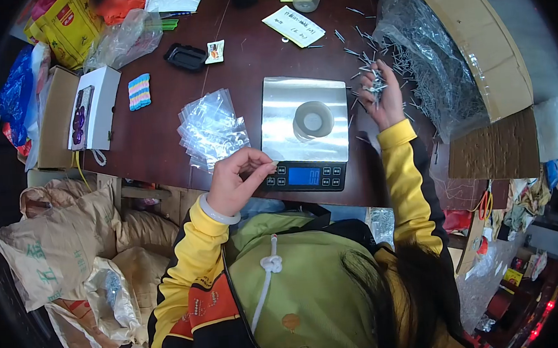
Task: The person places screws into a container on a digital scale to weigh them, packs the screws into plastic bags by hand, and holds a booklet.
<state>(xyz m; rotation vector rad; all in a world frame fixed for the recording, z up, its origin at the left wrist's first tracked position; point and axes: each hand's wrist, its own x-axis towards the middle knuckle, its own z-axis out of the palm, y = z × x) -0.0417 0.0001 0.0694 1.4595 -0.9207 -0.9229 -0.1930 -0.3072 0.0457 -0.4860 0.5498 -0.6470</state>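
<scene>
My right hand (382,95) is closed around a bunch of thin silver nails (374,84), palm turned up, at the edge of a loose pile. With thumb and forefinger together, my left hand (240,178) is at the front left corner of the digital scale (269,120). Whether anything sits between those fingertips, I cannot make out. On the scale's steel plate stands a small round translucent cup (314,119). The blue display (304,176) appears to read zero. Left of the scale lies a fanned stack of clear plastic bags (211,128).
A cardboard box (476,37) on the right has a clear plastic liner (422,41) full of nails spilling onto the table. Handwritten paper (293,26), a black tray (185,56) and a striped pastel bundle (139,92) lie farther back. Brown sacks (57,244) stand at lower left.
</scene>
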